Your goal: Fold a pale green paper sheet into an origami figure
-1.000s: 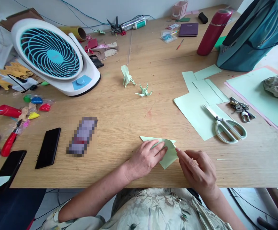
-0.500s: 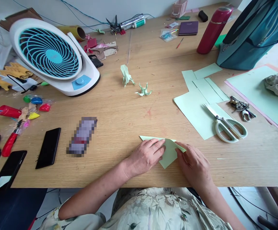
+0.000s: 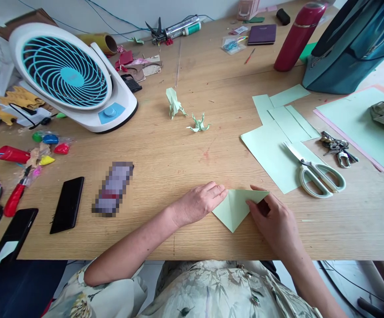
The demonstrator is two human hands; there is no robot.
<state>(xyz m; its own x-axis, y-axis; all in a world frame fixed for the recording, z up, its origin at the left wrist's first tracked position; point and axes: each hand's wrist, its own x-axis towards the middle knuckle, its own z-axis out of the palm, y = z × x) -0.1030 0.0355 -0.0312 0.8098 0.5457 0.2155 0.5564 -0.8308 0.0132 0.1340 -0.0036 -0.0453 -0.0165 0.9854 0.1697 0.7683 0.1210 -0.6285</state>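
I can read no writing anywhere; the one label-like item on the counter (image 3: 165, 168) is blurred out. The clear packet (image 3: 233, 45) at the far edge holds small coloured bits I cannot make out. The green paper (image 3: 236, 207) now lies flat as a clean downward-pointing triangle near the front edge; a second ago it was a looser shape with a flap up. My left hand (image 3: 200, 204) rests with curled fingers touching the paper's left corner, holding nothing. My right hand (image 3: 274, 221) presses fingertips on its right corner, pinning it. Scissors (image 3: 314, 172) lie on paper sheets (image 3: 271, 150) to the right.
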